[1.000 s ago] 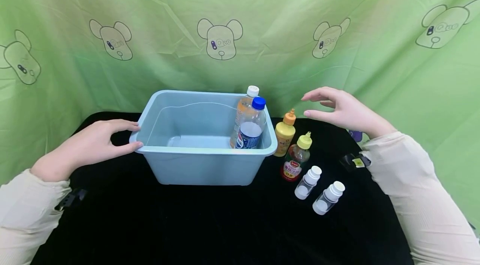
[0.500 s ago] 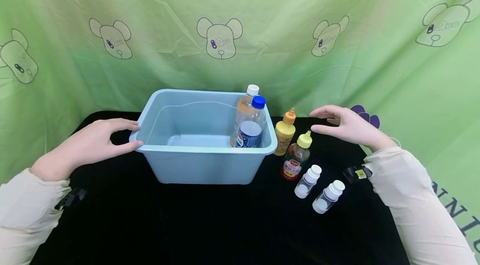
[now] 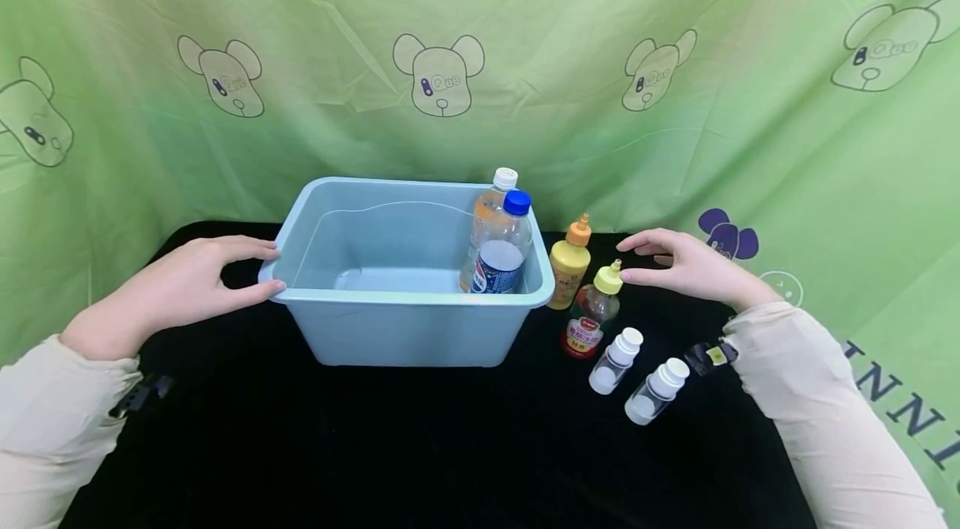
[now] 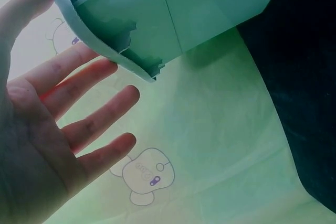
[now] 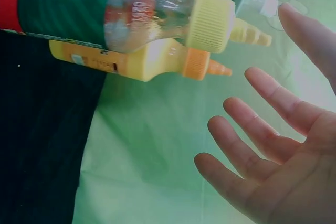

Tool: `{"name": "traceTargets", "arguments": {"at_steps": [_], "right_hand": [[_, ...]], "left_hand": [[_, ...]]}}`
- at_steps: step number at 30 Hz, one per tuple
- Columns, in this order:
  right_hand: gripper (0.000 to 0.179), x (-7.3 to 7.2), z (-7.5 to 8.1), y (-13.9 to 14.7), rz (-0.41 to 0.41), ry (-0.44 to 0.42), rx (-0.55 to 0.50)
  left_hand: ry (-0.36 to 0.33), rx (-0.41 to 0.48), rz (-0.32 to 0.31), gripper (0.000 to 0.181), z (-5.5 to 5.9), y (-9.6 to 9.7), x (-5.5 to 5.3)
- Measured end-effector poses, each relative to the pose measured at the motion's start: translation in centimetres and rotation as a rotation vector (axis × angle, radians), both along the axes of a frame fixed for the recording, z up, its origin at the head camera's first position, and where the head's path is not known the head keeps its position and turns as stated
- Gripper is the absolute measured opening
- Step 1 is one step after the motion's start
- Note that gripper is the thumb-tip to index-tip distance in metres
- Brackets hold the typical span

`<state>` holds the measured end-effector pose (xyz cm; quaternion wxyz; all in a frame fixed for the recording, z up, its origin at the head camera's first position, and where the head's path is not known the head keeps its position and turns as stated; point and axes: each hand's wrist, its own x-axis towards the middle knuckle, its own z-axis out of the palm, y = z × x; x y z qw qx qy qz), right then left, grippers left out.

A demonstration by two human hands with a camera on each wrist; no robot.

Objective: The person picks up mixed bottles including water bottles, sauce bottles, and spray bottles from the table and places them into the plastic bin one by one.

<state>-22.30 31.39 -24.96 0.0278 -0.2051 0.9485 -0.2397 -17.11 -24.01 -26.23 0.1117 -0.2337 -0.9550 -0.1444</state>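
Observation:
My left hand touches the left rim of a blue plastic tub, its thumb and fingertips at the outer edge. The left wrist view shows those fingers mostly straight. Inside the tub's right end stand a blue-capped Pepsi bottle and a white-capped clear bottle. Outside, to the right, are a yellow squeeze bottle with an orange nozzle and a sauce bottle with a yellow nozzle cap. My right hand hovers just right of that cap, fingers spread and holding nothing.
Two small white-capped bottles stand in front of the sauce bottle, toward the right. A black cloth covers the table. Behind it hangs a green curtain printed with bear heads.
My right hand has come down from above the bottles to the level of the yellow nozzle cap. My left hand stays at the tub's rim.

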Motion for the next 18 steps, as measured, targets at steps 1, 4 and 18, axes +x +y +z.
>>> {"name": "traceTargets", "arguments": {"at_steps": [1, 4, 18], "right_hand": [[0.041, -0.1, -0.2, 0.0, -0.001, -0.005, -0.001], [0.041, -0.2, -0.6, 0.0, 0.000, -0.015, 0.000], [0.035, -1.2, -1.4, -0.5, 0.086, -0.038, 0.042]], "left_hand": [[-0.002, 0.000, 0.001, 0.044, 0.0, 0.0, 0.0], [-0.009, 0.002, 0.004, 0.044, 0.0, 0.1, 0.0], [-0.004, -0.005, 0.006, 0.044, -0.2, 0.1, 0.0]]}}
